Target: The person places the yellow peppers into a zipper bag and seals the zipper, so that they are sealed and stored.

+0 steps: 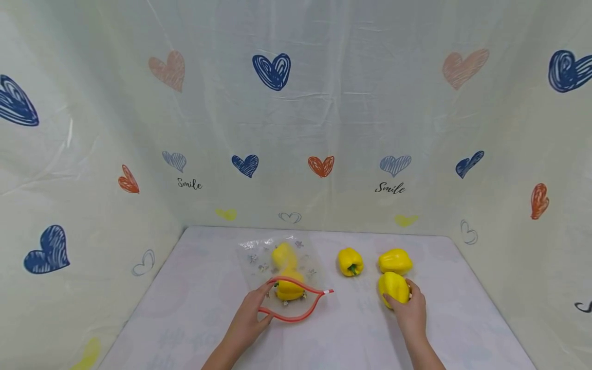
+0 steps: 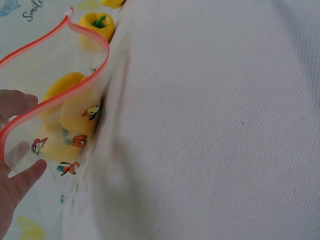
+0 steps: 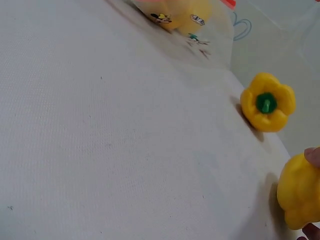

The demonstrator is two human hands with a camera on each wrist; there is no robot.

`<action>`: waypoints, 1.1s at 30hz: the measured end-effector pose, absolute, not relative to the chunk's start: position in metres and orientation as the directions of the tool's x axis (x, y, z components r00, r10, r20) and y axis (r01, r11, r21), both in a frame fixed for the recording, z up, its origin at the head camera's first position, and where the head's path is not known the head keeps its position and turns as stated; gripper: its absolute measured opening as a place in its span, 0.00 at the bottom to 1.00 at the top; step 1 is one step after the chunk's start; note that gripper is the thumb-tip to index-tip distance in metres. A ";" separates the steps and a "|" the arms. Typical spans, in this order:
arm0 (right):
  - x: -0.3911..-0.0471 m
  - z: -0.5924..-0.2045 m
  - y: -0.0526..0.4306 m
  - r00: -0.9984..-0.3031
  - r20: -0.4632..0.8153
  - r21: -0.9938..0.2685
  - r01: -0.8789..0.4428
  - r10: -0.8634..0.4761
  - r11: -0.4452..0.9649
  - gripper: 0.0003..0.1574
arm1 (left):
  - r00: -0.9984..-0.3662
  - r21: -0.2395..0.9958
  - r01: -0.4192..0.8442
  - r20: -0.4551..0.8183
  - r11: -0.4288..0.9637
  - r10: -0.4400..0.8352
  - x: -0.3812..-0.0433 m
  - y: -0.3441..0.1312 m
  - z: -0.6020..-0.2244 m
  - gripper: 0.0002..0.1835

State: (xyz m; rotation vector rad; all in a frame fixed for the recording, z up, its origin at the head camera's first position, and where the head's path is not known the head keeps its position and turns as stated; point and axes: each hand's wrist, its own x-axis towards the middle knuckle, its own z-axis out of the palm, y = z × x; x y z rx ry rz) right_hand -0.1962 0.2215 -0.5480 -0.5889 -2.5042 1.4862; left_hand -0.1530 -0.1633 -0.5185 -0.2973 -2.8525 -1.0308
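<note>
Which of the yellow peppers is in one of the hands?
The front pepper of the rightmost pair: the right hand grips it. Two others lie loose; two are in the bag.

And here come two bare forearms at the bottom of the frame! The left forearm [image 1: 224, 354] enters left of bottom centre, smooth and slim, running unbroken through the wrist into an ungloved left hand [image 1: 251, 312]. Over at lower right, the right forearm [image 1: 423, 352] matches it, narrowing at the wrist before an equally bare right hand [image 1: 412, 308]. Close up, rounded fingertips [image 2: 36, 170] fill the left edge; at far right, another bare fingertip [image 3: 313, 156], cropped by the border.
</note>
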 end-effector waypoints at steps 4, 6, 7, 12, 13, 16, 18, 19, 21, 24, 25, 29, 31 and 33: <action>-0.194 -0.546 0.219 -0.915 -0.054 -0.875 0.236 0.399 0.423 0.52 | -0.976 0.619 0.214 0.155 0.755 0.150 -0.153 -0.163 -0.518 0.42; -0.193 -0.544 0.217 -0.923 -0.066 -0.879 0.233 0.378 0.415 0.53 | -0.977 0.618 0.212 0.154 0.757 0.147 -0.153 -0.163 -0.518 0.42; -0.192 -0.543 0.216 -0.928 -0.074 -0.882 0.232 0.365 0.410 0.53 | -0.977 0.618 0.210 0.153 0.757 0.146 -0.153 -0.163 -0.518 0.42; -0.190 -0.539 0.207 -0.945 -0.121 -0.886 0.240 0.304 0.397 0.54 | -0.980 0.622 0.199 0.144 0.757 0.140 -0.153 -0.163 -0.518 0.41; -0.190 -0.538 0.205 -0.947 -0.132 -0.884 0.246 0.294 0.397 0.54 | -0.980 0.623 0.198 0.142 0.757 0.139 -0.153 -0.163 -0.518 0.41; -0.188 -0.535 0.198 -0.955 -0.148 -0.886 0.244 0.258 0.394 0.54 | -0.980 0.625 0.197 0.139 0.755 0.141 -0.153 -0.163 -0.519 0.41; -0.186 -0.533 0.193 -0.961 -0.152 -0.888 0.235 0.232 0.395 0.54 | -0.980 0.625 0.198 0.140 0.755 0.141 -0.153 -0.163 -0.519 0.41; -0.185 -0.532 0.191 -0.964 -0.149 -0.890 0.227 0.219 0.396 0.54 | -0.980 0.623 0.199 0.141 0.756 0.142 -0.153 -0.163 -0.519 0.41; -0.182 -0.529 0.186 -0.971 -0.138 -0.895 0.206 0.193 0.396 0.54 | -0.979 0.620 0.203 0.146 0.758 0.144 -0.153 -0.162 -0.519 0.41; -0.179 -0.525 0.181 -0.978 -0.126 -0.892 0.185 0.166 0.413 0.54 | -0.977 0.614 0.210 0.152 0.761 0.146 -0.153 -0.162 -0.519 0.41; -0.177 -0.523 0.179 -0.980 -0.123 -0.890 0.179 0.157 0.420 0.54 | -0.977 0.614 0.211 0.154 0.761 0.147 -0.152 -0.162 -0.518 0.41; -0.174 -0.518 0.174 -0.983 -0.121 -0.879 0.169 0.135 0.445 0.54 | -0.979 0.613 0.205 0.148 0.763 0.144 -0.152 -0.163 -0.518 0.40; -0.172 -0.516 0.172 -0.984 -0.127 -0.875 0.171 0.126 0.453 0.55 | -0.979 0.613 0.202 0.145 0.764 0.142 -0.152 -0.163 -0.518 0.40; -0.169 -0.514 0.170 -0.984 -0.136 -0.869 0.175 0.116 0.463 0.55 | -0.980 0.615 0.200 0.142 0.763 0.143 -0.151 -0.163 -0.518 0.40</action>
